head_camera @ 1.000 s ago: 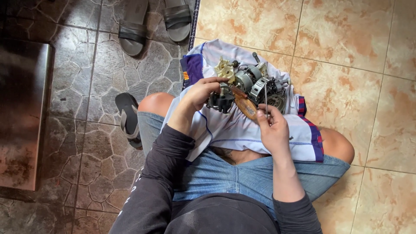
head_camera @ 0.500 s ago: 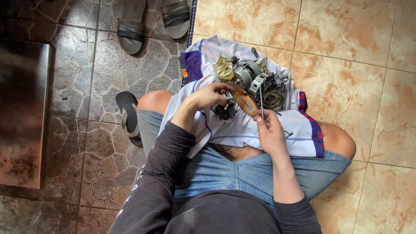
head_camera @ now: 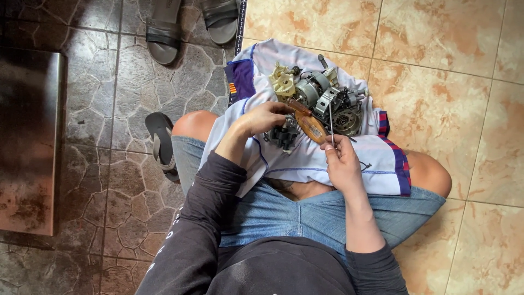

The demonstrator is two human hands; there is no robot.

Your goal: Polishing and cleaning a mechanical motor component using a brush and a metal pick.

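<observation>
I sit cross-legged on the floor with a white and purple cloth (head_camera: 305,161) spread over my lap. On it lie a small electric motor (head_camera: 327,101), cream plastic gears (head_camera: 283,83) and a dark plastic part (head_camera: 284,135). My left hand (head_camera: 265,116) rests on the cloth with its fingers at the dark part and the amber handle of a screwdriver (head_camera: 308,123). My right hand (head_camera: 341,158) pinches a thin metal rod (head_camera: 331,123) that stands upright against the motor.
A pair of grey sandals (head_camera: 185,24) lies at the top, and one dark sandal (head_camera: 162,142) sits beside my left knee. A dark metal slab (head_camera: 27,142) covers the stone floor at left. Beige tiles (head_camera: 453,82) lie to the right.
My left hand has slid down from the motor parts to the dark part and screwdriver handle. My right hand has shifted slightly and now holds the thin rod upright.
</observation>
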